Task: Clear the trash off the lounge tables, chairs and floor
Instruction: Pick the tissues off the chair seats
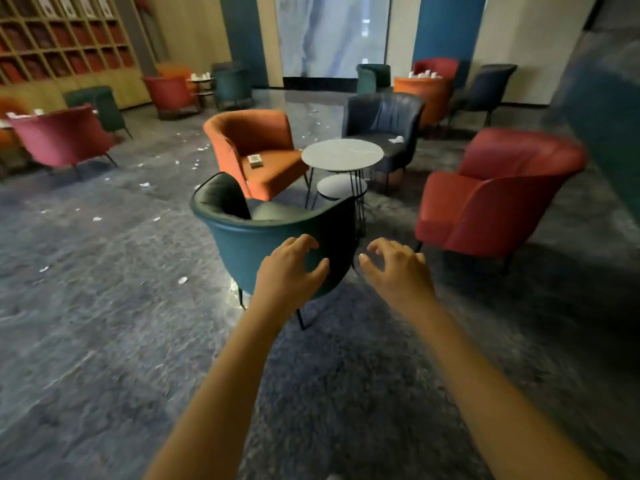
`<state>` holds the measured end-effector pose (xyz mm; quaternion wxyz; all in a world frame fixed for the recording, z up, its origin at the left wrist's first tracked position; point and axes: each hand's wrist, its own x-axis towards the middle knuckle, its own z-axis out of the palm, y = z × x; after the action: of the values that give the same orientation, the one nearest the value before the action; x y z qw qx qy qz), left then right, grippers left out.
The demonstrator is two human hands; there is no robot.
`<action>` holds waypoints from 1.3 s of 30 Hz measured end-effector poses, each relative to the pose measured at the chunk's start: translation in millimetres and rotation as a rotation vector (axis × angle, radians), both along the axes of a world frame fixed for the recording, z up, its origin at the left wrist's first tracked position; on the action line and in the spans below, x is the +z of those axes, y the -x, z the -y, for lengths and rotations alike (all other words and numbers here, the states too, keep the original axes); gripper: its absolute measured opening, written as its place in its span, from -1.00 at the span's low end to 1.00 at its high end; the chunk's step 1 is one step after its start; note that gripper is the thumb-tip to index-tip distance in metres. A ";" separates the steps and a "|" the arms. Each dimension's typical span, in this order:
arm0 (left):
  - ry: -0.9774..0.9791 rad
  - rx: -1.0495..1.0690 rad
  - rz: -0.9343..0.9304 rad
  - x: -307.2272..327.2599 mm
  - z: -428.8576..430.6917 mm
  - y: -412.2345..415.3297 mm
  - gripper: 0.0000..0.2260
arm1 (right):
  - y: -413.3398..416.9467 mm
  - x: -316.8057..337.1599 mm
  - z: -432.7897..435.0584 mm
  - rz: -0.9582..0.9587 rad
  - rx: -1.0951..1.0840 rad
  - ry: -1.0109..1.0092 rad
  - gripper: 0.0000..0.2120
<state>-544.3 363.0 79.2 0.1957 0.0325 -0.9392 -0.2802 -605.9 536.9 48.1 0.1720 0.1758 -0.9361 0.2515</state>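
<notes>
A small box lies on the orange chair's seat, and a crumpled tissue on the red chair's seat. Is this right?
Not fully. In the head view the crumpled tissue lies on the seat of the dark blue chair, not the red chair. The small box does lie on the seat of the orange chair.

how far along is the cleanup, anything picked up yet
Barely started. Done: the near round table shows no trash. In hand: nothing; the left hand and right hand are empty, by the teal chair. Left: a small box on the orange chair, crumpled paper on the dark blue chair, paper scraps across the floor, and litter on the far tables.
</notes>
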 end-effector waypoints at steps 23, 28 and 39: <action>0.000 -0.338 0.188 -47.4 -68.4 638.8 -0.65 | 572.0 -27.7 -114.5 0.163 -0.269 -0.115 -0.59; 0.007 -0.335 0.220 -51.8 -72.9 798.1 -0.60 | 732.9 -29.1 -123.2 0.189 -0.289 -0.117 -0.60; -0.036 -0.296 0.238 -52.9 -63.3 1095.0 -0.62 | 1043.1 -26.5 -122.4 0.214 -0.299 -0.144 -0.60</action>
<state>-1639.4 426.3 26.3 0.0392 -0.0696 -0.9452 -0.3166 -1649.0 659.3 21.7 0.0941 0.0190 -0.9803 0.1727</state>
